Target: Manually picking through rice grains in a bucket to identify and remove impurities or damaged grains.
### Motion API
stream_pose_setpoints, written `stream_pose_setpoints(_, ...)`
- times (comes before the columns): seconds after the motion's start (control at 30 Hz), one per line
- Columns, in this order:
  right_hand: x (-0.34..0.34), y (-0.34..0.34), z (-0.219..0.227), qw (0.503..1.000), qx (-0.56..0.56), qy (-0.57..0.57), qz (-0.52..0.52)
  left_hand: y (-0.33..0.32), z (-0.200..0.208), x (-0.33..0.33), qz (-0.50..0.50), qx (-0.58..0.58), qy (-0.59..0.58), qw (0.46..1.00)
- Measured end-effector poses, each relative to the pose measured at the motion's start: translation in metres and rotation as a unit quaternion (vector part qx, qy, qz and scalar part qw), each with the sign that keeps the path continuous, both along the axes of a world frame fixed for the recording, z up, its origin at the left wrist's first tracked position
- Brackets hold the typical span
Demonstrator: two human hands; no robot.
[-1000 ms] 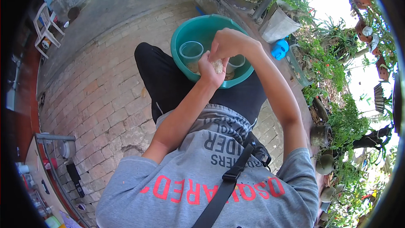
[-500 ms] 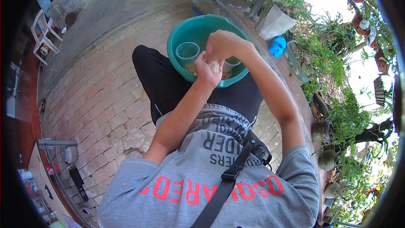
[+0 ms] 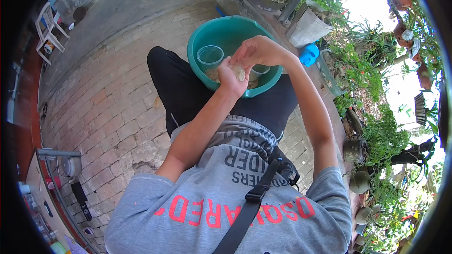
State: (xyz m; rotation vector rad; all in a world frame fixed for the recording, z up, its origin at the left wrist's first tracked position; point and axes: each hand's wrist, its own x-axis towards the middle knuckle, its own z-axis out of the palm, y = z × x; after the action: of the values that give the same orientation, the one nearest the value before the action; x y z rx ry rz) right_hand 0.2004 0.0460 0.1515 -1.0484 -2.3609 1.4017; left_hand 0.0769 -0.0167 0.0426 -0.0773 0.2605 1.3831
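A teal plastic basin (image 3: 226, 29) rests across my lap between my knees. Over its near side my left hand (image 3: 230, 83) is cupped palm up, holding a small heap of pale grains (image 3: 238, 72) that look like rice. My right hand (image 3: 263, 52) hovers just above the heap, its thumb and fingertips pinched together; whatever is between them is too small to see. Inside the basin, a clear plastic cup (image 3: 210, 56) stands on the left. Another clear cup (image 3: 260, 70) is on the right, partly hidden by my hands. More grains lie on the basin's bottom.
Brick paving (image 3: 108, 108) surrounds me. To the right are a blue watering can (image 3: 309, 54), a whitish sack-like container (image 3: 308, 30) and potted plants along a low kerb. A white plastic chair (image 3: 49, 30) stands far left, with a cabinet (image 3: 42, 193) at lower left.
My right hand has turned and shifted slightly right, its fingers now pinching above the left palm, so more of the grain heap shows. The left hand stays cupped in place.
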Motion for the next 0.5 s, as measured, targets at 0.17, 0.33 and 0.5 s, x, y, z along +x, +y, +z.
stream_pose_setpoints(0.17, 0.003, -0.003, -0.001, 0.998, -0.031, 0.057, 0.005, 0.001, 0.0, 0.001, 0.01, -0.014, -0.001, 1.0)
stream_pose_setpoints(0.33, 0.002, -0.003, 0.007, 0.989, -0.104, 0.106, 0.023, -0.002, 0.005, -0.001, 0.012, -0.022, -0.009, 1.0)
stream_pose_setpoints(0.5, -0.001, 0.005, 0.008, 0.992, -0.099, 0.074, 0.023, 0.0, 0.006, -0.002, 0.008, -0.015, -0.022, 1.0)
